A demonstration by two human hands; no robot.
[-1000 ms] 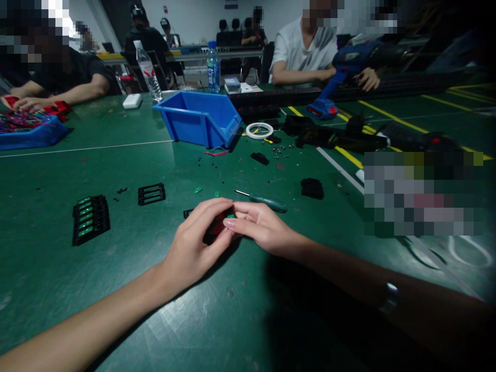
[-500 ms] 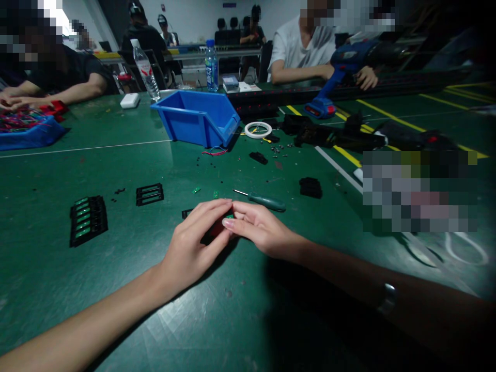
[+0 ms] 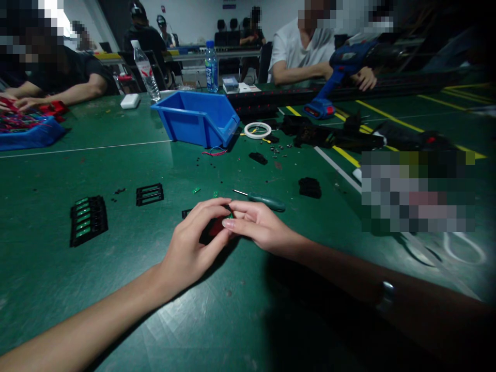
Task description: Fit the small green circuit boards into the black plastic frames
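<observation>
My left hand (image 3: 197, 232) curves its fingers and thumb around a small red and black part (image 3: 214, 230), mostly hidden by the fingers. From the other side, my right hand (image 3: 263, 227) pinches its end, where a bit of green shows at the fingertips. What kind of part it is I cannot make out. Just beyond the hands lies a screwdriver (image 3: 267, 201) with a dark green handle. Small green pieces (image 3: 216, 194) lie near my left fingertips. A black frame (image 3: 186, 213) is partly covered by my left hand.
Farther left are a slotted black frame (image 3: 150, 194) and a black holder (image 3: 89, 220) with green boards. A black stack (image 3: 309, 187) lies right. Behind are a blue bin (image 3: 189, 121), a white tape ring (image 3: 258, 130) and loose screws. A co-worker's hand is by a blue drill (image 3: 337, 70).
My left index finger has shifted slightly, so a little more of the red and black part shows. Otherwise both hands stay in place.
</observation>
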